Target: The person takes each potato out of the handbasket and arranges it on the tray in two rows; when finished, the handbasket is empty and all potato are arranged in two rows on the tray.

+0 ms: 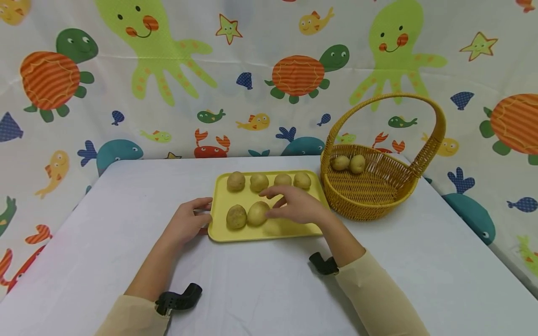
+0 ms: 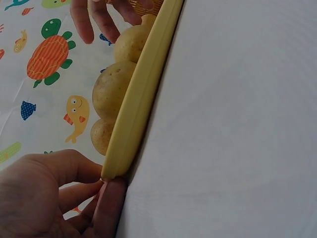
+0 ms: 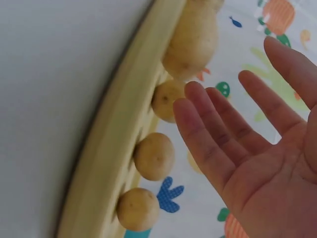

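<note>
A yellow tray [image 1: 294, 230] lies on the table with potatoes on it. Along its far side runs a row of several potatoes [image 1: 236, 181]. Nearer the front sit two more, a darker potato [image 1: 236, 217] and a paler potato [image 1: 257, 213] beside it. My left hand [image 1: 185, 221] pinches the tray's left edge; in the left wrist view the thumb is above the rim and a finger below it. Over the tray reaches my right hand [image 1: 294, 205], its fingertips right at the paler potato. The right wrist view shows its fingers spread and fairly straight, palm bare.
A wicker basket [image 1: 357, 207] with a tall arched handle stands right of the tray, close to its edge. Two potatoes [image 1: 357, 164] lie inside, at its back left. White cloth [image 1: 260, 284] covers the table, and a sea-animal curtain [image 1: 252, 70] hangs behind.
</note>
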`<state>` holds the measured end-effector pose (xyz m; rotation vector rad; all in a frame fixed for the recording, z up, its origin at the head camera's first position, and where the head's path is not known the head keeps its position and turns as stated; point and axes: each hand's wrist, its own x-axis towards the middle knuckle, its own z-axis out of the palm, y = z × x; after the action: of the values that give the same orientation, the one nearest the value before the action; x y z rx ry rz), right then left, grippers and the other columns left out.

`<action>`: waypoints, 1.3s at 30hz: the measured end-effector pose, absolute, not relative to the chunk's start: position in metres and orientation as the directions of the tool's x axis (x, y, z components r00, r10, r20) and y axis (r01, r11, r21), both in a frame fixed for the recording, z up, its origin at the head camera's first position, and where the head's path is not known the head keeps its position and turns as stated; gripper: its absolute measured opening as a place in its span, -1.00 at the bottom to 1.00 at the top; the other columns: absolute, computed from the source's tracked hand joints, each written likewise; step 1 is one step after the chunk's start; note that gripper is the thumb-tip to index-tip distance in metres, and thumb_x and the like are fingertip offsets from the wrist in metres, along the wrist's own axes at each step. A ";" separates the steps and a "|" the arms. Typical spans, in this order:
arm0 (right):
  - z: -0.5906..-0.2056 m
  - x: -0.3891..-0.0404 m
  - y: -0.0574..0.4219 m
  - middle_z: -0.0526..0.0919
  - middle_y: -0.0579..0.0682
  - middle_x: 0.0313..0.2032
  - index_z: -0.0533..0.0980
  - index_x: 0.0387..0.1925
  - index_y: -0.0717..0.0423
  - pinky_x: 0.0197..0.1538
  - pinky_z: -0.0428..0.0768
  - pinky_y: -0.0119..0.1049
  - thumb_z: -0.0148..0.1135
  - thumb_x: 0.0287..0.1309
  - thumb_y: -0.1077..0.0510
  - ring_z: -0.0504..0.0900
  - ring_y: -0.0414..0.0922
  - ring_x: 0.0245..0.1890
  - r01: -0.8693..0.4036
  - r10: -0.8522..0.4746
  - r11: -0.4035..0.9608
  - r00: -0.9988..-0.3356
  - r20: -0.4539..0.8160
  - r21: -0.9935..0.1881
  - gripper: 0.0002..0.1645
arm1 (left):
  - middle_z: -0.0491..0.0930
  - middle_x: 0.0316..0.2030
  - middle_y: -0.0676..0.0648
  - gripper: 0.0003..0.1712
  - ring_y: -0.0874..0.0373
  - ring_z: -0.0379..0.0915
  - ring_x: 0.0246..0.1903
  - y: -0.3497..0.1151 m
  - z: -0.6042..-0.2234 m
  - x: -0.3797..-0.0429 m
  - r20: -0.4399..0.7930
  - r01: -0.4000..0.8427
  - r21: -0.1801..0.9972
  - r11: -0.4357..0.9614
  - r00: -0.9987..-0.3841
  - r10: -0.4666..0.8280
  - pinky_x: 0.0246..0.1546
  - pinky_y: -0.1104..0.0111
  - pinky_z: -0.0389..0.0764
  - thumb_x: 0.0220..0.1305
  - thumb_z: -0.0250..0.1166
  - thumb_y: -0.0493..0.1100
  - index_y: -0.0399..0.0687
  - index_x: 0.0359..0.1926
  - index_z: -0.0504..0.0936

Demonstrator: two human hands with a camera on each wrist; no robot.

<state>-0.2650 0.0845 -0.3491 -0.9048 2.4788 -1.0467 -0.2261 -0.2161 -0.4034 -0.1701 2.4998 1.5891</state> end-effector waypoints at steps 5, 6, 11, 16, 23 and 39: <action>-0.342 -0.264 0.092 0.55 0.11 0.31 0.50 0.37 -0.01 0.18 0.66 -0.10 0.37 0.30 0.06 0.71 -0.03 0.05 -0.422 -0.650 0.501 -0.760 -0.007 -0.756 -0.37 | 0.44 0.29 -0.28 -0.25 -0.02 0.53 0.04 -0.215 -0.404 -0.226 -0.211 -0.193 0.881 0.432 -0.977 -0.007 -0.19 0.28 0.77 0.27 0.13 -0.34 -0.24 0.51 0.31; -0.340 -0.264 0.093 0.55 0.09 0.31 0.50 0.37 -0.02 0.19 0.66 -0.09 0.37 0.30 0.06 0.70 -0.04 0.06 -0.422 -0.648 0.497 -0.762 -0.001 -0.759 -0.38 | 0.44 0.29 -0.28 -0.25 -0.02 0.52 0.04 -0.215 -0.404 -0.227 -0.211 -0.194 0.881 0.433 -0.978 -0.009 -0.19 0.28 0.77 0.27 0.13 -0.34 -0.24 0.51 0.31; -0.334 -0.262 0.098 0.57 0.02 0.29 0.51 0.35 -0.02 0.19 0.66 -0.08 0.37 0.30 0.05 0.70 -0.03 0.09 -0.421 -0.642 0.484 -0.767 0.016 -0.767 -0.41 | 0.44 0.30 -0.27 -0.25 -0.02 0.52 0.02 -0.215 -0.404 -0.226 -0.211 -0.195 0.879 0.436 -0.977 -0.010 -0.19 0.29 0.76 0.27 0.13 -0.34 -0.23 0.51 0.31; -0.329 -0.261 0.100 0.59 0.01 0.29 0.52 0.34 -0.02 0.19 0.66 -0.08 0.36 0.31 0.06 0.69 0.00 0.12 -0.435 -0.647 0.471 -0.762 0.034 -0.767 -0.42 | 0.43 0.30 -0.27 -0.24 -0.02 0.52 0.01 -0.215 -0.404 -0.224 -0.215 -0.199 0.879 0.433 -0.977 -0.012 -0.19 0.29 0.76 0.27 0.14 -0.34 -0.23 0.52 0.31; -0.321 -0.261 0.108 0.59 -0.01 0.30 0.56 0.31 -0.02 0.18 0.66 -0.06 0.37 0.30 0.10 0.67 0.01 0.15 -0.418 -0.626 0.444 -0.778 0.059 -0.793 -0.45 | 0.42 0.32 -0.28 -0.24 -0.01 0.53 0.00 -0.216 -0.403 -0.224 -0.221 -0.203 0.874 0.441 -0.975 -0.010 -0.18 0.27 0.77 0.28 0.14 -0.32 -0.23 0.53 0.30; -0.306 -0.257 0.122 0.63 0.00 0.21 0.57 0.28 -0.08 0.20 0.67 -0.07 0.34 0.35 0.07 0.67 -0.02 0.15 -0.365 -0.558 0.396 -0.825 0.095 -0.843 -0.52 | 0.43 0.31 -0.27 -0.24 -0.01 0.55 0.02 -0.216 -0.405 -0.225 -0.212 -0.191 0.881 0.433 -0.977 0.001 -0.18 0.28 0.77 0.28 0.15 -0.32 -0.23 0.52 0.30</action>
<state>-0.2571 0.1220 -0.3065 -0.8210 2.4486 -1.4002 -0.2249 -0.2163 -0.4046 -0.1677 2.5024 1.5734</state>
